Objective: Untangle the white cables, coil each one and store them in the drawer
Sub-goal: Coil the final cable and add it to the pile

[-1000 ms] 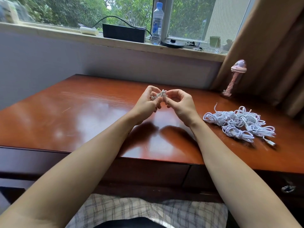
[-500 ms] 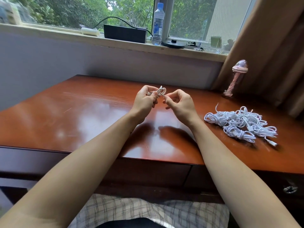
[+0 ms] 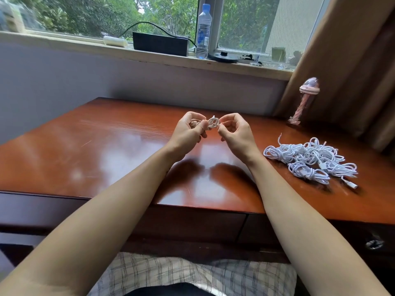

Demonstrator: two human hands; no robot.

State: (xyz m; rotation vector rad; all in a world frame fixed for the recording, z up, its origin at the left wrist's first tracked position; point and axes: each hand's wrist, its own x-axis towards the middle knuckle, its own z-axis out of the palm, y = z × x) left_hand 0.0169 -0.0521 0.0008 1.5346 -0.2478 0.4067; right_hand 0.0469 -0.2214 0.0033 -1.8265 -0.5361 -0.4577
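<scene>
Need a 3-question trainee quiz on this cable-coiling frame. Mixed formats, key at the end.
1. Multiple choice: where does the cable pile lie?
A) on the desk, right of both hands
B) in an open drawer
C) on the floor
2. True or false: the left hand is empty, and only the right hand pinches the held cable.
3. Fill in: the water bottle stands on the ____.
Key: 1 A. 2 false, the left hand grips the held cable too. 3 windowsill.

One held cable point(image 3: 212, 123), one cable heap point(image 3: 311, 162), one desk point(image 3: 102, 154)
</scene>
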